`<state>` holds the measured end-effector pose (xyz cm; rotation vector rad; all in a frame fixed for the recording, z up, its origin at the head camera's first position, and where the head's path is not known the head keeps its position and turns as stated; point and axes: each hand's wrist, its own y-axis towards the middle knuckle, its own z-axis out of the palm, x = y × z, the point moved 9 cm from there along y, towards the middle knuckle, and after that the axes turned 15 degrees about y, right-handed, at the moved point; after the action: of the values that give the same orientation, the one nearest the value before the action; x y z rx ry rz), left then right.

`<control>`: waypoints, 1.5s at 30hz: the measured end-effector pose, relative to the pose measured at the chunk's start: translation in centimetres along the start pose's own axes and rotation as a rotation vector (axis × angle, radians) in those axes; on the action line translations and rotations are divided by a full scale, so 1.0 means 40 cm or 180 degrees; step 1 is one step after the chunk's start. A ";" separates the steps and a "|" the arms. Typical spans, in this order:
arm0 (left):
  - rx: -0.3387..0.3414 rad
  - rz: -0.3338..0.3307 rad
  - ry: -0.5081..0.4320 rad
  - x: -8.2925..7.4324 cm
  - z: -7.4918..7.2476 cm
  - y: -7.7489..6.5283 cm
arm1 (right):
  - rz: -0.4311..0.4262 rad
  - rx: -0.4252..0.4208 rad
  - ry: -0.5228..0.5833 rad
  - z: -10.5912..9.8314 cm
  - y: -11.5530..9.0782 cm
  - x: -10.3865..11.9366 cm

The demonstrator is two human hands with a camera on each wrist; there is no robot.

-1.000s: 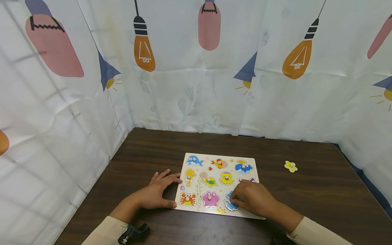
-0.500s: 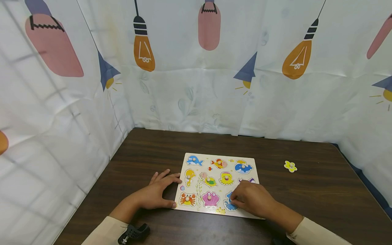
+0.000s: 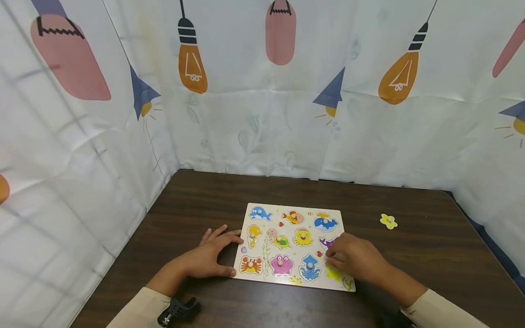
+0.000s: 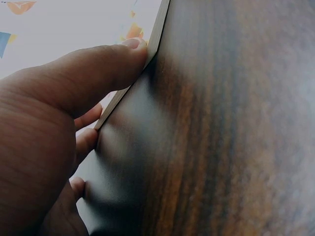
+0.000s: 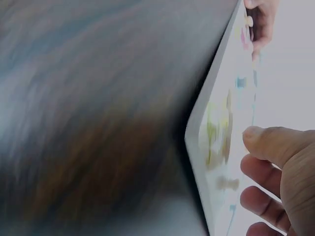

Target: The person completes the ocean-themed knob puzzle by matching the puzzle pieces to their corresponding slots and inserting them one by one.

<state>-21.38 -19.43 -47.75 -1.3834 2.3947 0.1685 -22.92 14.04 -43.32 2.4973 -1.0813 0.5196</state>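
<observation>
My left hand (image 3: 209, 257) rests at the left side of a wooden peg puzzle board (image 3: 295, 214), with thumb and fingertips touching its edge. In the left wrist view the thumb (image 4: 98, 73) lies over the board's rim. My right hand (image 3: 357, 257) is over the board's right side, beside the blue octopus piece (image 3: 310, 269). In the right wrist view its thumb and fingers stand apart, with nothing seen between them. It partly covers a yellow shape (image 3: 333, 274) and the purple piece (image 3: 326, 243). A yellow flower-shaped piece (image 3: 388, 222) with a knob lies off the board.
Other knobbed pieces sit on the board, among them a crab (image 3: 251, 265), a pink shell (image 3: 281, 265), a turtle (image 3: 280, 240) and a whale (image 3: 325, 223). The dark wood table (image 3: 229, 187) meets a printed white curtain (image 3: 262, 136) at the back.
My right hand has let go of the blue octopus piece, which now lies flat in its place, and has moved right. My left hand stays at the board's edge.
</observation>
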 end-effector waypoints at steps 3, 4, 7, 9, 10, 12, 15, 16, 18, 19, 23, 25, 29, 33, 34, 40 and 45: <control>0.0008 -0.0001 -0.0001 -0.001 -0.003 0.001 | 0.0133 -0.0074 -0.0024 -0.022 -0.009 -0.024; 0.0010 0.0000 -0.0008 -0.001 -0.004 0.001 | 0.0183 -0.0108 -0.0035 -0.030 -0.012 -0.032; 0.0012 0.0004 -0.0020 -0.001 -0.004 0.001 | 0.0329 -0.0212 -0.0059 -0.053 -0.022 -0.057; 0.0012 0.0005 -0.0024 0.000 -0.004 0.001 | 0.0393 -0.0256 -0.0090 -0.065 -0.028 -0.075; 0.0010 0.0007 -0.0023 0.000 -0.004 0.001 | 0.0445 -0.0274 -0.0105 -0.071 -0.031 -0.086; 0.0013 0.0010 -0.0022 0.001 -0.003 0.001 | 0.0537 -0.0297 -0.0114 -0.081 -0.037 -0.110; 0.0015 0.0016 -0.0016 0.002 -0.001 0.001 | 0.0634 -0.0314 -0.0074 -0.096 -0.047 -0.147; 0.0014 0.0018 -0.0014 0.002 -0.001 0.001 | 0.0669 -0.0333 -0.0065 -0.103 -0.050 -0.161; 0.0013 0.0017 -0.0009 0.002 0.000 0.001 | 0.0685 -0.0369 -0.0036 -0.116 -0.055 -0.182; 0.0011 0.0016 -0.0009 0.002 0.000 0.001 | 0.0688 -0.0389 -0.0023 -0.123 -0.058 -0.192; 0.0032 -0.0008 0.0033 0.003 0.003 0.000 | 0.0742 -0.0446 -0.0040 -0.149 -0.069 -0.231; 0.0030 -0.0007 0.0046 0.003 0.003 0.000 | 0.0802 -0.0430 -0.0037 -0.158 -0.074 -0.250; 0.0006 0.0018 0.0042 0.000 0.002 0.000 | 0.0858 -0.0395 -0.0040 -0.172 -0.080 -0.278; -0.0010 0.0026 0.0037 -0.001 0.000 -0.001 | 0.0808 -0.0433 -0.0081 -0.187 -0.085 -0.300; -0.0011 0.0022 0.0047 0.000 -0.001 -0.001 | 0.0804 -0.0444 -0.0086 -0.190 -0.086 -0.307; -0.0008 0.0003 0.0062 0.001 -0.001 -0.002 | 0.0895 -0.0467 -0.0100 -0.200 -0.096 -0.355; 0.0013 -0.0030 0.0091 0.003 0.000 -0.001 | 0.0961 -0.0475 -0.0112 -0.212 -0.103 -0.386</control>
<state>-21.41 -19.57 -47.80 -1.4042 2.4101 0.1421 -31.26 30.11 -43.99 2.2348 -1.4657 0.4593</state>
